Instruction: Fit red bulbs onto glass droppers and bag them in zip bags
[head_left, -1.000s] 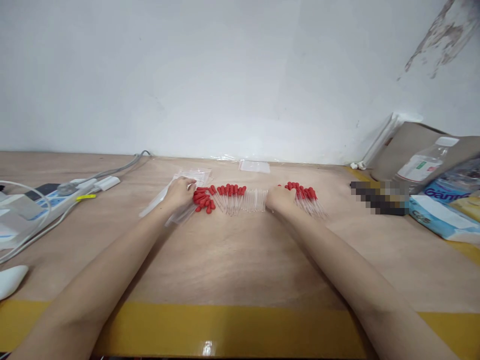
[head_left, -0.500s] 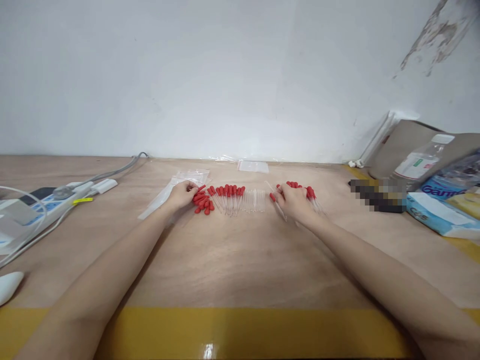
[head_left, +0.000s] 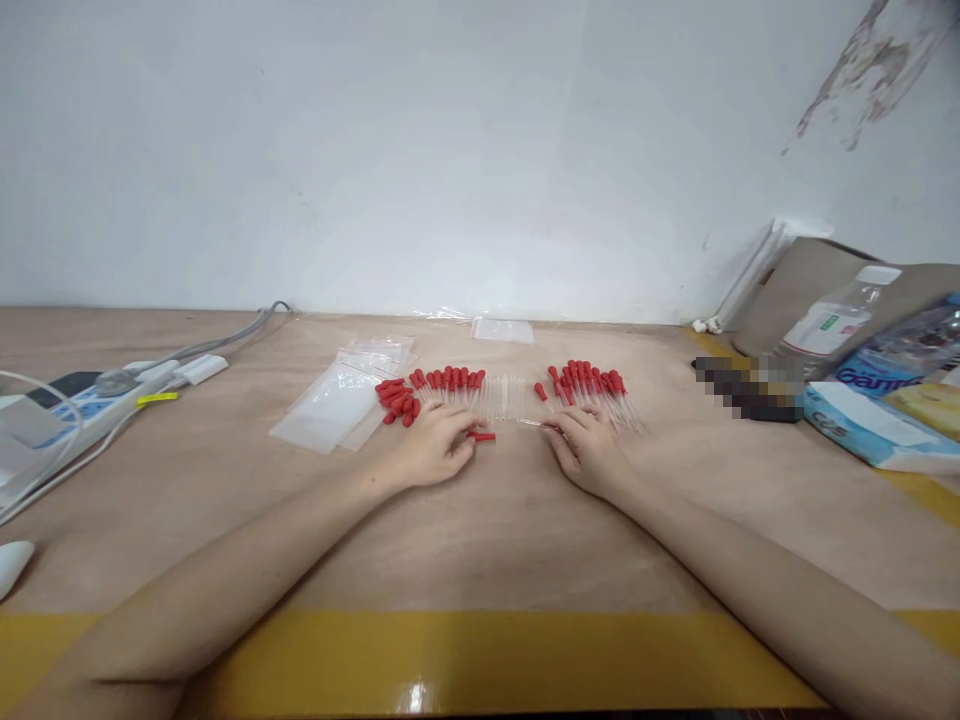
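Observation:
My left hand (head_left: 436, 446) is closed, pinching a red rubber dropper bulb (head_left: 484, 437) just above the table. My right hand (head_left: 587, 448) is closed too, its fingertips on a thin clear glass dropper tube (head_left: 531, 423) that points left toward the bulb. Between the hands, bare glass tubes (head_left: 504, 397) lie side by side in a row. Left of them is a row of droppers with red bulbs (head_left: 454, 380), partly hidden by my left hand. Beyond my right hand lies another pile of red-bulbed droppers (head_left: 585, 378). Loose red bulbs (head_left: 396, 400) are heaped at the left.
Clear plastic bags (head_left: 322, 400) lie left of the loose bulbs, and a small white packet (head_left: 502, 331) near the wall. A power strip (head_left: 90, 405) with cables is at far left. At right are a dark blurred object (head_left: 750, 390), a tissue pack (head_left: 874, 425) and a bottle (head_left: 832, 320).
My left hand has come from the loose bulbs toward the middle with one bulb. My right hand has left the dropper pile and moved nearer me, now with a bare glass tube.

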